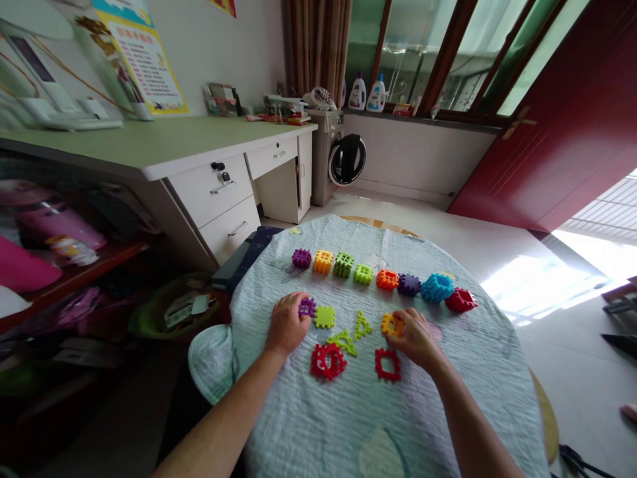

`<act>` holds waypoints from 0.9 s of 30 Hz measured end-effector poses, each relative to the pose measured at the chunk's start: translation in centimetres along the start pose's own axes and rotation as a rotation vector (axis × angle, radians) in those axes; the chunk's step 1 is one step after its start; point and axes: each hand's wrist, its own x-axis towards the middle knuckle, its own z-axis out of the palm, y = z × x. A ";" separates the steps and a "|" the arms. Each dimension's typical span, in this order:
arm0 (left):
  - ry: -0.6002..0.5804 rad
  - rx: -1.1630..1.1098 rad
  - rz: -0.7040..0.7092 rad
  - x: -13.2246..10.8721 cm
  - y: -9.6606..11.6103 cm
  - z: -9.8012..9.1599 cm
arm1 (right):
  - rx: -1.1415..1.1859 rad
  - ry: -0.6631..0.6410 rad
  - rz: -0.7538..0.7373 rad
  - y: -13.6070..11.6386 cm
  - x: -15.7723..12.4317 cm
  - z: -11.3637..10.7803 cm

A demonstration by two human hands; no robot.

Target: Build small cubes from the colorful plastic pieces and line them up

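Observation:
My left hand [287, 324] is closed on a purple interlocking block piece [307, 307] with a lattice face. Just right of that piece lies a lime-green square piece [325, 317]. My right hand [417, 337] grips a yellow-orange block piece [392, 325] by its right side. Between the hands are two lime-green triangle pieces, one on the right [362, 325] and one on the left [343, 342]. Nearer to me are several red pieces lying together [328, 362] and a red square frame [387, 364].
A row of assembled cubes, from purple [301, 259] to red [461, 300], crosses the far part of the cloth-covered round table [318, 425]. A desk [199, 143] stands at left, a washing machine [326, 156] beyond, a red door [552, 126] at right.

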 end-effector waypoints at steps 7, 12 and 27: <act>-0.025 -0.009 -0.026 0.0 0.2 -0.2 | 0.045 0.119 -0.147 -5.0 4.3 -1.7; -0.021 -0.028 -0.061 0.0 0.4 -0.2 | 0.035 0.148 -0.221 -11.9 10.2 -2.1; 0.019 -0.069 -0.089 -0.1 0.7 -0.2 | -0.103 -0.039 -0.206 -16.4 18.3 -0.3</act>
